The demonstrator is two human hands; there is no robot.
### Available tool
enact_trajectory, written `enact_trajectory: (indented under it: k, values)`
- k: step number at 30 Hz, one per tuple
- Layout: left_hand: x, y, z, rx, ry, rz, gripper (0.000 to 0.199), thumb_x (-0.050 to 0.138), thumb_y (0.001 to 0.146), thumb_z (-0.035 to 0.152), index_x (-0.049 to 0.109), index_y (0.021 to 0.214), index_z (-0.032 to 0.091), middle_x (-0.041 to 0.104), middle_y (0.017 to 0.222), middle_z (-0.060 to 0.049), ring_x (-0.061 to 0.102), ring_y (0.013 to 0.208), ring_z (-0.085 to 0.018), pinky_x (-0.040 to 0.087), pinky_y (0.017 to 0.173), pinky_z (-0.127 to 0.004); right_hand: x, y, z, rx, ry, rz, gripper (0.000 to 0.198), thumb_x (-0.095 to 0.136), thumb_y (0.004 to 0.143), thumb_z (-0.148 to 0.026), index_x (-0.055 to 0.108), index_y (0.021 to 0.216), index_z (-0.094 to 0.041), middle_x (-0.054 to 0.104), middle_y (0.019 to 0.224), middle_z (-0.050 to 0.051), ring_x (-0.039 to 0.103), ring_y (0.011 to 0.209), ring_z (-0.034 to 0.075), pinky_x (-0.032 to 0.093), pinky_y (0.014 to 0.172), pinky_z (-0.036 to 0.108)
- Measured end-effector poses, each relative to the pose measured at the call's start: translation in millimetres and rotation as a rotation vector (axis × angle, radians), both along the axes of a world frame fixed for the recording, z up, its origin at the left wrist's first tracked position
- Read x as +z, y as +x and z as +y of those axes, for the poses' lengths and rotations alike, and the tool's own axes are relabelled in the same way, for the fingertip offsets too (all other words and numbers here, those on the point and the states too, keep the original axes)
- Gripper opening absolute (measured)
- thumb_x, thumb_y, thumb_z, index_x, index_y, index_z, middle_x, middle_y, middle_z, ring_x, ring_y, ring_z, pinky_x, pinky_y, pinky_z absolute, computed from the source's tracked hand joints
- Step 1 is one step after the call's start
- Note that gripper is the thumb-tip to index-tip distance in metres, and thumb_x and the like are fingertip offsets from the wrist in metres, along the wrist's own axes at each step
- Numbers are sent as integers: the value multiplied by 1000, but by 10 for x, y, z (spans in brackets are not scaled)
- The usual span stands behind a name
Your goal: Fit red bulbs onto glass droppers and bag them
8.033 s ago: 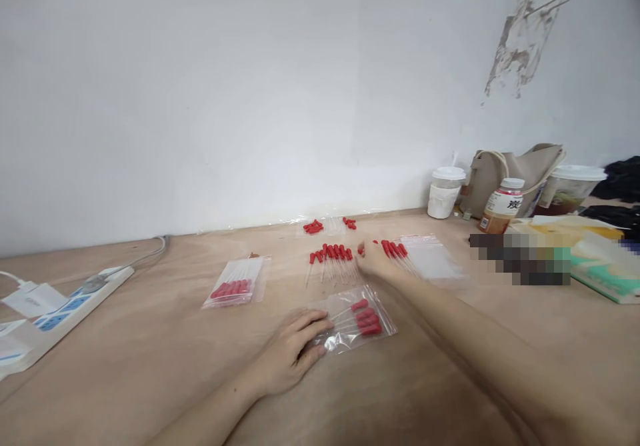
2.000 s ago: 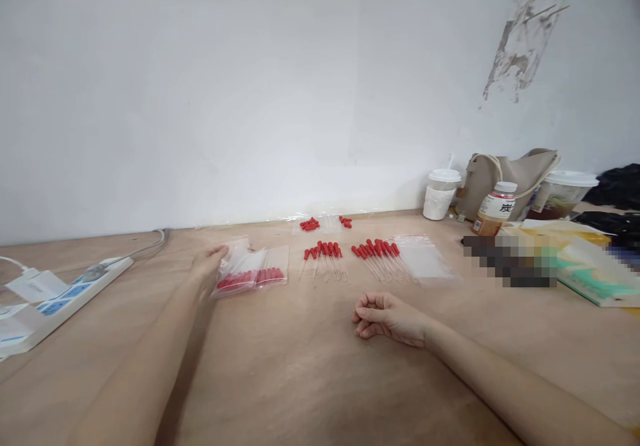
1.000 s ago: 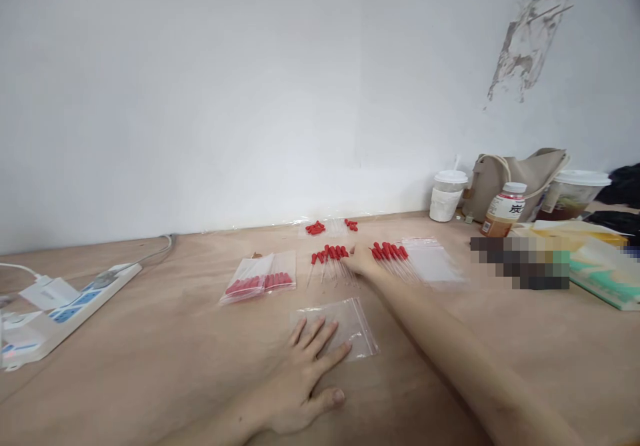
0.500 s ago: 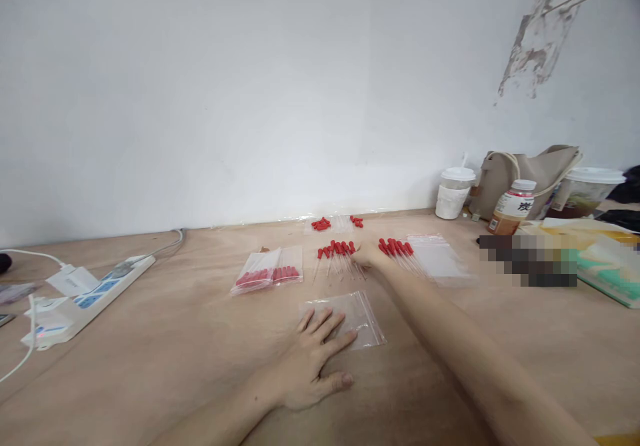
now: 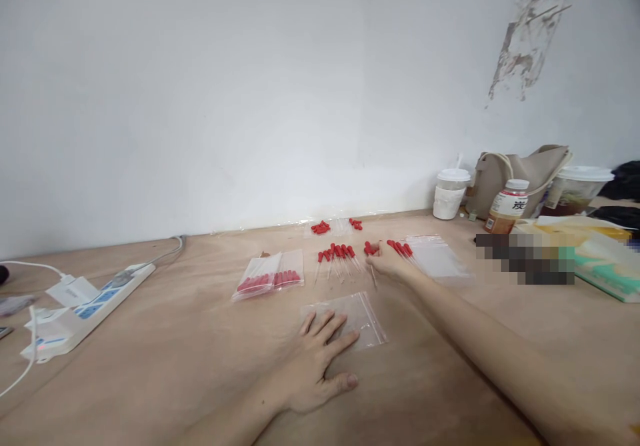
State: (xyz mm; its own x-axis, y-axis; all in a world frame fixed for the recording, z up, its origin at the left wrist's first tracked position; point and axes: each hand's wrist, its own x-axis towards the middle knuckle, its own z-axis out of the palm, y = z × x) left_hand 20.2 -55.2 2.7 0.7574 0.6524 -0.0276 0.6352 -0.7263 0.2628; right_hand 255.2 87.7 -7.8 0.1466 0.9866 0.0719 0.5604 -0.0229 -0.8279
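Observation:
My left hand lies flat with fingers spread, its fingertips on a clear zip bag. Between the pinched fingers of my right hand is a dropper with a red bulb, its thin clear tube pointing down toward me. Left of that hand, several red-bulbed droppers lie in a fanned row. Just to its right, more droppers rest beside another clear zip bag. Two overlapping bags at the left contain red-bulbed pieces.
Loose red bulbs sit on clear plastic near the wall. A power strip with white cables is at the left. At the right stand a lidded white cup, a bottle, a grey bag and a second cup.
My right hand has shifted right from the fanned droppers toward the right-hand group, and a dropper now shows in its fingers. My left hand has stayed flat on the bag.

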Motion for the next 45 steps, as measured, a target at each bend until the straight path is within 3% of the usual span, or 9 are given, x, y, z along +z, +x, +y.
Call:
enact_trajectory:
  k: [3, 4, 7, 10, 13, 21, 31, 39, 45]
  values:
    - [-4, -1, 1, -1, 7, 3, 59, 33, 81, 59, 23, 133, 33, 18, 142, -3, 13, 129, -28, 8, 101, -54, -153, 60, -299, 2, 13, 166, 38, 48, 68, -20, 36, 104, -17, 49, 49, -7, 48, 41, 10, 36, 39, 20]
    - [-5, -1, 3, -1, 10, 4, 59, 33, 81, 59, 23, 133, 33, 18, 142, -3, 13, 129, -28, 8, 101, -54, -217, 77, -408, 7, 15, 323, 41, 48, 69, -22, 32, 107, -18, 48, 48, -8, 46, 38, 10, 35, 38, 19]
    - [-8, 1, 10, -4, 10, 11, 60, 33, 81, 59, 22, 133, 32, 17, 142, -3, 12, 129, -28, 8, 101, -54, -366, 120, -692, -34, 66, 629, 50, 54, 67, -28, 26, 108, -22, 47, 48, -10, 44, 36, 10, 34, 34, 18]
    - [-7, 5, 13, -3, 8, 14, 59, 33, 81, 59, 22, 133, 33, 17, 142, -3, 12, 129, -28, 8, 101, -54, -381, 143, -832, -73, 156, 748, 49, 60, 64, -33, 29, 102, -23, 49, 52, -9, 47, 38, 9, 36, 34, 18]
    - [-2, 8, 14, -3, 6, 7, 59, 33, 81, 59, 22, 133, 33, 18, 142, -3, 12, 129, -28, 8, 101, -54, -326, 137, -843, -101, 125, 823, 42, 60, 64, -33, 33, 95, -23, 49, 53, -8, 51, 41, 10, 41, 38, 19]
    - [12, 15, 3, -2, 0, 15, 59, 32, 82, 59, 21, 133, 33, 16, 142, -3, 12, 129, -29, 8, 102, -53, -398, 140, -795, -36, 146, 789, 43, 59, 65, -38, 32, 96, -23, 50, 54, -9, 54, 45, 11, 46, 42, 23]
    - [-3, 13, 14, -6, -4, 14, 59, 32, 81, 59, 21, 133, 32, 17, 142, -4, 11, 129, -29, 8, 101, -54, -391, 110, -803, -52, 151, 786, 48, 61, 62, -39, 33, 97, -23, 49, 54, -8, 54, 45, 11, 47, 43, 24]
    - [-17, 13, 16, -1, -1, 3, 60, 33, 81, 59, 22, 133, 33, 17, 142, -2, 13, 128, -29, 9, 102, -53, -400, 121, -798, -92, 240, 759, 49, 60, 63, -41, 32, 99, -23, 47, 59, -9, 53, 46, 10, 46, 43, 24]
    - [-6, 13, 16, -9, 9, 17, 60, 33, 81, 59, 21, 133, 32, 17, 142, -3, 12, 129, -29, 9, 101, -54, -412, 109, -804, -59, 212, 773, 48, 60, 63, -43, 32, 96, -23, 49, 59, -8, 54, 48, 11, 48, 46, 25]
